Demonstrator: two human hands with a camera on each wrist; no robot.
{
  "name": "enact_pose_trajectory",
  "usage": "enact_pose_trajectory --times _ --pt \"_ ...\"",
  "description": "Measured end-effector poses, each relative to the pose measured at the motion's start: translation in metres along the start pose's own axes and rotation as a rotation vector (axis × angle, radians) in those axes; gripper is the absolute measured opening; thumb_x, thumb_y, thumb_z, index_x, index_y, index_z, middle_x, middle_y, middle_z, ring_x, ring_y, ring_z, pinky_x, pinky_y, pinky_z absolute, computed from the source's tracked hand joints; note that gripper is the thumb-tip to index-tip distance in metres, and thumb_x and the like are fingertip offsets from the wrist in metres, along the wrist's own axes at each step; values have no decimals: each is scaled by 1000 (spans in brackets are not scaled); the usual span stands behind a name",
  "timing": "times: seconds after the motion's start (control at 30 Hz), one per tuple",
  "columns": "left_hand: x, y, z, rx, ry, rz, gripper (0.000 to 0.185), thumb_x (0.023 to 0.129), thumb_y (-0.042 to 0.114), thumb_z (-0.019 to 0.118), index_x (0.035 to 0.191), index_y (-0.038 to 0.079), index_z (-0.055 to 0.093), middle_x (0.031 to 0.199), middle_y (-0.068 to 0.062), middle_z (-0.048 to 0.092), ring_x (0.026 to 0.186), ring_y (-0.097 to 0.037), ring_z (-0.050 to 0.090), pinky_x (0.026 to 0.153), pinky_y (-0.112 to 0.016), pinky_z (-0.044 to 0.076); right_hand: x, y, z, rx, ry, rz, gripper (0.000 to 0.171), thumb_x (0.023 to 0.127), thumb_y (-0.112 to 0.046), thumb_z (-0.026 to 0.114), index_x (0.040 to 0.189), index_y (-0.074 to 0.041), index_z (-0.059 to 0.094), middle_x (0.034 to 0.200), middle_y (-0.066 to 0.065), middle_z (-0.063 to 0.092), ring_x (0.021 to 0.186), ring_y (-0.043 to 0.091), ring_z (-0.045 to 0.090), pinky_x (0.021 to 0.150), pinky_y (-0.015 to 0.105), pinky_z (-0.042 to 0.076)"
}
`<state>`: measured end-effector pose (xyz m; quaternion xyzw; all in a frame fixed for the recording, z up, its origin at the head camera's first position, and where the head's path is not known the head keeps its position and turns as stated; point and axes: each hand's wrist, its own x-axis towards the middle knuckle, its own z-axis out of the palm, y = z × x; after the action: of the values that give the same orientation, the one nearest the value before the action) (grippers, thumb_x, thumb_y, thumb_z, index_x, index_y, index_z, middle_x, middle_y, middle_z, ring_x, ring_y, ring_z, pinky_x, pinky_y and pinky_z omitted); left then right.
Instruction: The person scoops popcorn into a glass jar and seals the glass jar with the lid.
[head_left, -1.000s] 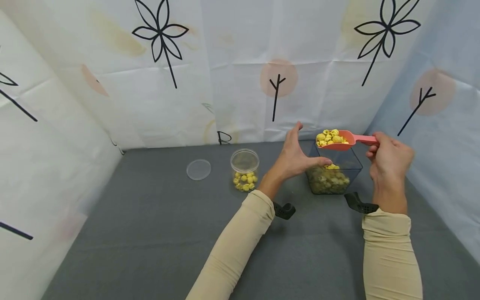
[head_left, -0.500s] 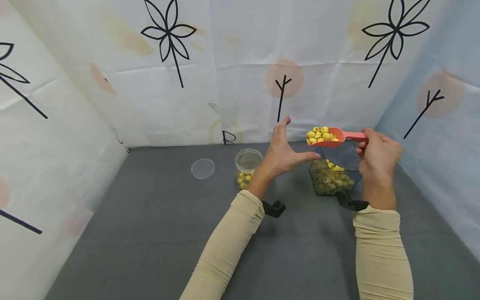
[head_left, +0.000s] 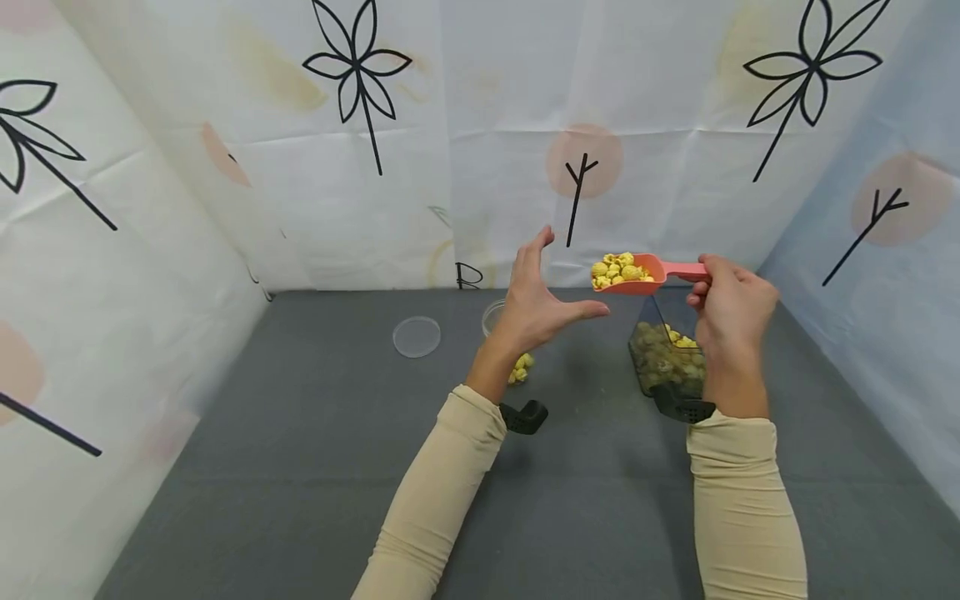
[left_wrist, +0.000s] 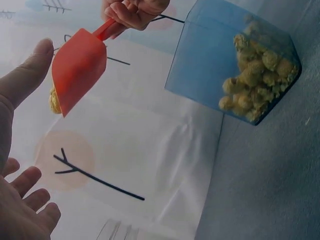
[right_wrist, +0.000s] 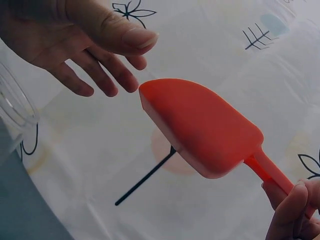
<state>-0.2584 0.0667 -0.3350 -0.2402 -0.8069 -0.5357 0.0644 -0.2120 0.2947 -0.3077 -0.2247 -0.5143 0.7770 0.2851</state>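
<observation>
My right hand (head_left: 731, 304) pinches the handle of a coral plastic scoop (head_left: 637, 279) heaped with yellow popcorn (head_left: 618, 269), held level in the air. The scoop (right_wrist: 205, 127) shows from below in the right wrist view, and again as the scoop (left_wrist: 77, 70) in the left wrist view. My left hand (head_left: 543, 296) is open beside the scoop's mouth, fingers straight, thumb under its tip. A clear square tub (head_left: 663, 358) with popcorn stands below my right hand. A round clear jar (head_left: 506, 342) with some popcorn is mostly hidden behind my left wrist.
A clear round lid (head_left: 417, 337) lies flat on the grey table (head_left: 300, 450) left of the jar. Printed white sheets (head_left: 465, 125) wall in the table at the back and both sides.
The loaded scoop has moved left, off the square tub toward the jar. My left hand has left the tub's rim and risen beside the scoop.
</observation>
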Motion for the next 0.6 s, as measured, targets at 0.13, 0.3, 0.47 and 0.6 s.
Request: enact_pose_trajectory --times 0.13,0.3,0.47,0.6 --pt "-4 -8 -13 32 21 -10 122 71 49 92 163 34 15 162 9 31 150 -15 33 118 -52 39 -3 5 9 -14 -8 -5 12 97 -17 70 99 -7 77 61 0 59 44 8 51 48 16 49" --pt "-8 -21 -26 51 39 -22 122 70 49 93 164 32 17 162 10 33 150 -15 33 118 -51 39 -7 13 19 44 -35 4 12 97 -14 69 99 -5 76 61 2 58 44 9 51 47 17 48" --pt "-13 -33 -34 66 26 -37 122 70 46 94 163 35 16 162 8 34 150 -16 34 119 -50 38 -12 22 28 81 -73 1 11 97 -12 69 95 -4 76 61 4 58 44 10 51 47 18 48" --pt "-16 -42 -38 61 -9 -50 121 71 44 93 164 33 16 163 5 34 152 -18 33 119 -51 37 -17 30 33 62 -88 -20 12 98 -12 67 93 -5 76 60 3 60 43 9 52 47 18 49"
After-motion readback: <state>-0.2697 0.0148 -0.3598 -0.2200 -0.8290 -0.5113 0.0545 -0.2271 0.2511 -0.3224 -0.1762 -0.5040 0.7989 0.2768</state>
